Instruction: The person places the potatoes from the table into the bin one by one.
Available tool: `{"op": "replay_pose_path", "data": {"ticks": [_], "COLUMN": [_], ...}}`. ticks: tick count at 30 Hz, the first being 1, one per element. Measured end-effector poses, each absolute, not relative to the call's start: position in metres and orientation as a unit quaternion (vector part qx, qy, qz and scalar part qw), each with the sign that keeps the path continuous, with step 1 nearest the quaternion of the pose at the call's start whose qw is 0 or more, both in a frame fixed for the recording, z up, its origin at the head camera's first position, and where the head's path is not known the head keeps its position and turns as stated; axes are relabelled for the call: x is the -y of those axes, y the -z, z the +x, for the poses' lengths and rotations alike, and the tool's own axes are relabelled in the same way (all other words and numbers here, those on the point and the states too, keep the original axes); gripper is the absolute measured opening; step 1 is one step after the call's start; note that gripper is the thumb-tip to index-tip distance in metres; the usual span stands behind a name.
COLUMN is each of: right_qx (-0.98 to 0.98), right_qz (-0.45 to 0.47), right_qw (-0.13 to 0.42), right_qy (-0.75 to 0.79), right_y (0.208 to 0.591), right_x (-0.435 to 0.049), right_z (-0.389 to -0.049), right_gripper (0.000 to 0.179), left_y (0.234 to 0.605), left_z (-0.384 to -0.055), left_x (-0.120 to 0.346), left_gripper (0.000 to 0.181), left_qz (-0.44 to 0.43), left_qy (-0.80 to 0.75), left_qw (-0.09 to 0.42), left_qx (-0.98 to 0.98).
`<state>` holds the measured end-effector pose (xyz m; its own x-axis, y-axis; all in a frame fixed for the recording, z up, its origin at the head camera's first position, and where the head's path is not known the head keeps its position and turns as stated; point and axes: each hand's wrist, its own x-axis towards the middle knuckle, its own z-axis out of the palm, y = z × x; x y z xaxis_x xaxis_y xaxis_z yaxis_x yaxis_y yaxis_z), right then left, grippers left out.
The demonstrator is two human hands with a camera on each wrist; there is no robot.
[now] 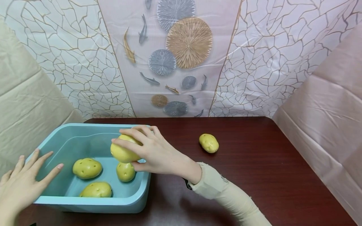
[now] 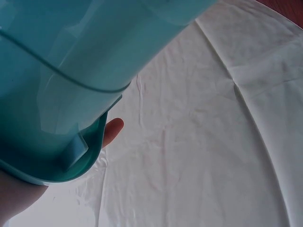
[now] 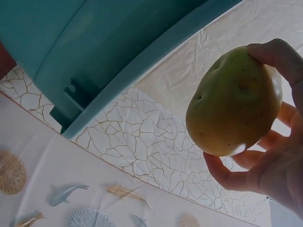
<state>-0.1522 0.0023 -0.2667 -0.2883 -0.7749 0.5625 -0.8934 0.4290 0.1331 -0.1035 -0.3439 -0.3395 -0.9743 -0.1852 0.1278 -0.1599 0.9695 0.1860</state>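
Gleaming yellow, the held potato (image 3: 234,101) shows dimples and dark specks.

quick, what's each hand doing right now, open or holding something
Left hand: open, fingers spread at the left rim of the glossy light-blue rectangular bin.
Right hand: holding a shiny yellow oval potato.

Person here, bare hands both sides. Right arm: long pale cream sleeve (image 1: 238,197), faint greenish tint, close-fitting, creased along the forearm, small rough tufts at the edge. Looser, wrinkled cuff (image 1: 208,182) at the wrist. Bit of something black (image 1: 187,184) peeks out under it, too hidden to name. Right hand (image 1: 159,155): slim fingers. Left hand (image 1: 22,182): slim fingers too, short nails, wrist bare.
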Motion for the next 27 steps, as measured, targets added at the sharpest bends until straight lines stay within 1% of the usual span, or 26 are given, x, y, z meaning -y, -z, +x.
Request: {"op": "replay_pose_path", "data": {"ticks": [5, 12, 20, 27], "right_qx": [0.794, 0.796, 0.796, 0.793], "right_qz": [0.531, 0.537, 0.549, 0.557], "right_qw": [0.276, 0.258, 0.244, 0.237], "right_qy": [-0.105, -0.104, -0.072, -0.068], "right_y": [0.266, 0.264, 0.26, 0.259], "right_x": [0.002, 0.011, 0.021, 0.027], "right_z": [-0.154, -0.154, -0.156, -0.16], "right_gripper": [0.058, 0.059, 0.058, 0.058], "left_y": [0.335, 0.337, 0.348, 0.344], "left_z": [-0.101, -0.101, -0.104, -0.105], "left_x": [0.34, 0.343, 0.351, 0.348], "left_gripper": [0.08, 0.079, 0.079, 0.079], "left_qz": [0.092, 0.086, 0.084, 0.087], "left_qy": [0.087, 0.089, 0.091, 0.09], "left_qw": [0.063, 0.075, 0.08, 0.078], "left_qx": [0.99, 0.989, 0.989, 0.989]}}
